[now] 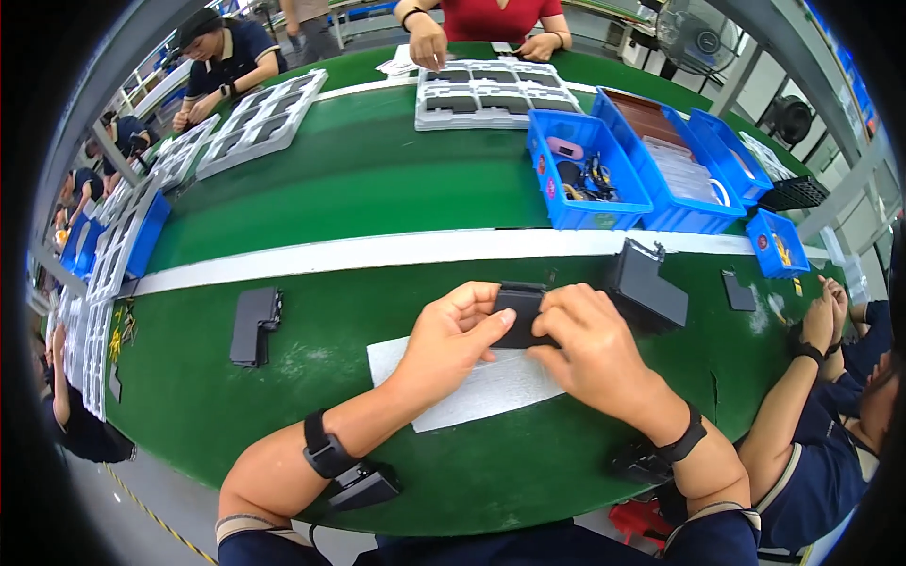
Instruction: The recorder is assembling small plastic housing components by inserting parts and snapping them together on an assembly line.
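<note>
Between my hands is a flat black block, perhaps a battery pack, held upright over a pale sheet. My left hand grips its left side, thumb across the front face. My right hand is closed at its right edge with curled fingers; the fingertips partly hide that edge. Just beyond the right hand stands a stack of L-shaped black blocks. To the left of my left hand lies a smaller stack of similar black blocks.
A white strip crosses the green table. Beyond it are blue bins and white trays of black pieces. A single black piece and a small blue bin are at right. Co-workers' hands rest close on the right.
</note>
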Demonstrator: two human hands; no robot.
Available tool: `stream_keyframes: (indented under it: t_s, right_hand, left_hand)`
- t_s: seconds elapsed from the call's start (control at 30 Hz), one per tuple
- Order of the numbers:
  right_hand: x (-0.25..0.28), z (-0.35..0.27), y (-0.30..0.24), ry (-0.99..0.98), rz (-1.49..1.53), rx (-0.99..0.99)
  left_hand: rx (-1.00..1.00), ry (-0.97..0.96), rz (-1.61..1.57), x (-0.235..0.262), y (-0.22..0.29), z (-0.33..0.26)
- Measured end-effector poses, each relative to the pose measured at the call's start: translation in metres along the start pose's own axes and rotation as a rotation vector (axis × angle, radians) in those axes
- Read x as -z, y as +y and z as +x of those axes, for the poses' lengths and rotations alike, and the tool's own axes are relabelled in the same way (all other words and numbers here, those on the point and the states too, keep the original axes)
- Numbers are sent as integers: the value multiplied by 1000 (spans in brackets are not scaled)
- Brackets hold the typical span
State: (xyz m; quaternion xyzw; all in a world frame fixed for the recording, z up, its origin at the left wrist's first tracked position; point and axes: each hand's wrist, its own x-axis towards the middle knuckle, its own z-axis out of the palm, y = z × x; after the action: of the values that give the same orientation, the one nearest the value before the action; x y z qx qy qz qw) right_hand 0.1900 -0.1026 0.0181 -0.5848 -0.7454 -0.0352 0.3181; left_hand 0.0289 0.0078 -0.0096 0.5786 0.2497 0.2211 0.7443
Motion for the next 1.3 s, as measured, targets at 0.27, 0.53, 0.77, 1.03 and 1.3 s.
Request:
stream_keyframes:
  t_s: [0.27,0.53,0.77,1.03,1.3]
  right_hand:
    - [-6,1,2,273,612,-490]
    - [5,3,-4,126,207,-188]
    - [2,3,-7,180,-12,-110]
    - [6,2,-4,184,17,-76]
    - [5,2,9,199,-149,148]
  left_hand:
    - [-20,-39,25,-7,5,-5]
    - [-92,-52,34,-5,-2,-5]
    - [-86,-9,5,-8,1,-5]
    - [-141,-9,85,-6,1,-7]
    - [-44,4,-68,-3,7,-6]
